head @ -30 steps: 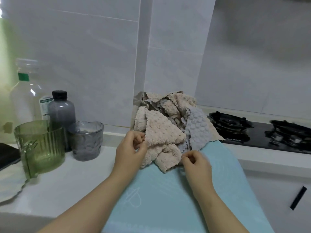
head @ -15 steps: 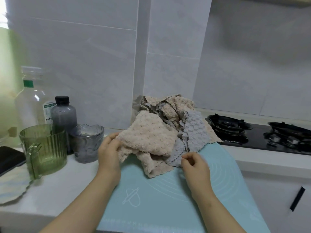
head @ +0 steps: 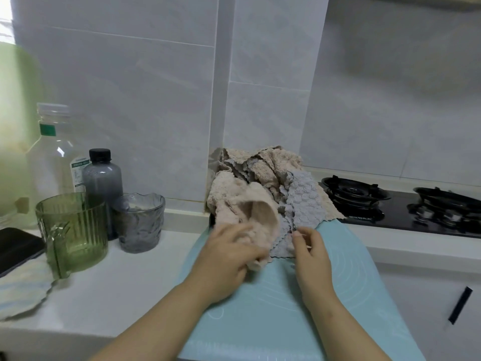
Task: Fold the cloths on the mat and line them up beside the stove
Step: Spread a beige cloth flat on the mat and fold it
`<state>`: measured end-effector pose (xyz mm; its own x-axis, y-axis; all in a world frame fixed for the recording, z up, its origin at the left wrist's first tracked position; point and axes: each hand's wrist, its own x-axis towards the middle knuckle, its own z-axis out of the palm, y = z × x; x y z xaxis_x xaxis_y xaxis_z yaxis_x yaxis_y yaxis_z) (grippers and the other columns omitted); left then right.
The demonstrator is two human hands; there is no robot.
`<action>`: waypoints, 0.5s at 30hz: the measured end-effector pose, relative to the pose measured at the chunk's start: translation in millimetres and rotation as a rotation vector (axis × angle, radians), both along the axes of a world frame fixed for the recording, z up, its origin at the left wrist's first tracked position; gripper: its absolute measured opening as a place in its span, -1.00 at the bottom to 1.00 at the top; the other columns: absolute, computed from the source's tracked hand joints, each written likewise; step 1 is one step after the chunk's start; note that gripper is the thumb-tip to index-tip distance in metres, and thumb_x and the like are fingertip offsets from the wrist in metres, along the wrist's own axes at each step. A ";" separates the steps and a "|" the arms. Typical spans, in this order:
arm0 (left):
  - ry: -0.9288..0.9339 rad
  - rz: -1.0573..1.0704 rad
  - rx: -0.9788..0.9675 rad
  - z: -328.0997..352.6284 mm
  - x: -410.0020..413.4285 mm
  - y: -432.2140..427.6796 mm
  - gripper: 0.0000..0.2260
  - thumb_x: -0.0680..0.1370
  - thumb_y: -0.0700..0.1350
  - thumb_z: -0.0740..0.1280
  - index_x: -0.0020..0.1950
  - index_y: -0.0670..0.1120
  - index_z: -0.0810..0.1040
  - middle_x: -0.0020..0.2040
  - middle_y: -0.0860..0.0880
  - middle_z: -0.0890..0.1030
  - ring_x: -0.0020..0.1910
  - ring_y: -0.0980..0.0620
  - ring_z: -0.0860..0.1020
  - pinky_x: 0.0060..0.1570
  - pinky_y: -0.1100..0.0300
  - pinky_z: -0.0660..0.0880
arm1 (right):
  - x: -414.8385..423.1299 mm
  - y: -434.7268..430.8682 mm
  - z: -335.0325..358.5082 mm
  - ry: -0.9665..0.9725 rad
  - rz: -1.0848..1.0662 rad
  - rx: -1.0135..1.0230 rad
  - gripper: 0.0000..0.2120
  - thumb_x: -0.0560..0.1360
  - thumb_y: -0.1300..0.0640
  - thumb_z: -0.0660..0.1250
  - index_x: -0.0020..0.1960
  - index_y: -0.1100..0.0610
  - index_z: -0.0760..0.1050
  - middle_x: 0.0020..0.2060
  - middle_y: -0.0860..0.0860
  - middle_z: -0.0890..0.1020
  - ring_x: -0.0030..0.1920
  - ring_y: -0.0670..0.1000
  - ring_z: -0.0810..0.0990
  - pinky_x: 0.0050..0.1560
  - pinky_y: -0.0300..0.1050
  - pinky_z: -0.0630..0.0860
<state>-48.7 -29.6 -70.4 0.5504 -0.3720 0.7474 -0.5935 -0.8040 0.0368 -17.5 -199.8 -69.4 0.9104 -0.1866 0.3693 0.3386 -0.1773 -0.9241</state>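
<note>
Left end of counter (head: 122,282): black phone (head: 15,246), plate (head: 20,293), clear bottle (head: 54,157), green jug (head: 73,230), dark bottle (head: 102,183), grey tumbler (head: 140,222). All stand well apart from the work area, left of the mat (head: 260,321).

Left hand (head: 229,254): motion-blurred, fingers curled round a bunch of the beige cloth (head: 255,214). The cloth runs up and away from the hand, its far part on the pile (head: 263,165) at the mat's far edge against the wall, so it is not yet spread out.

Right hand (head: 309,246): fingers curled, thumb and forefinger meeting at the near scalloped edge of the grey cloth (head: 302,204); appears to pinch it. Grey cloth lies just right of the beige one, the two overlapping.

Judgement: the left hand is the nearer to the beige cloth; drawing it toward the bare near mat calls for the grey cloth held back, or it drags along.

Stove (head: 356,196): right of the pile, a cloth edge overhanging its near-left corner. No folded cloths lie beside it.
</note>
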 end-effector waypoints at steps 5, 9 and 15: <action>0.242 -0.188 0.058 -7.0 -1.8 -10.9 -0.80 0.41 -0.02 0.19 -0.16 -0.01 0.60 -0.28 0.05 0.63 -0.28 0.05 0.50 0.16 0.24 0.34 | -0.7 -2.7 4.0 0.018 0.063 0.193 -0.56 0.48 -0.12 0.31 0.30 -0.13 0.27 0.24 -0.04 0.42 0.13 0.01 0.44 0.22 0.03 0.40; -0.012 -0.030 -0.233 -4.6 1.0 -2.8 -0.84 0.45 -0.04 0.22 -0.18 -0.01 0.58 -0.28 0.09 0.62 -0.25 0.15 0.48 -0.16 0.29 0.37 | -1.8 -0.7 0.1 0.001 0.186 -0.025 -0.36 0.41 0.14 0.44 0.36 -0.21 0.25 0.13 -0.20 0.45 0.06 -0.08 0.52 0.11 -0.11 0.48; 0.397 0.391 -0.553 -3.7 11.6 12.7 -0.53 0.43 0.13 0.33 0.30 0.05 0.39 0.26 0.10 0.44 0.31 0.02 0.31 0.25 0.13 0.28 | -4.9 -0.6 2.7 0.014 0.034 -0.073 -0.81 0.49 0.22 0.27 -0.28 0.05 0.50 -0.40 -0.14 0.53 -0.28 -0.05 0.46 -0.24 -0.13 0.37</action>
<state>-37.0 -16.9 -74.1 0.8297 0.2726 0.4872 -0.1298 -0.7546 0.6432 -22.4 -200.4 -66.8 0.9207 -0.1286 0.3684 0.3330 -0.2335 -0.9136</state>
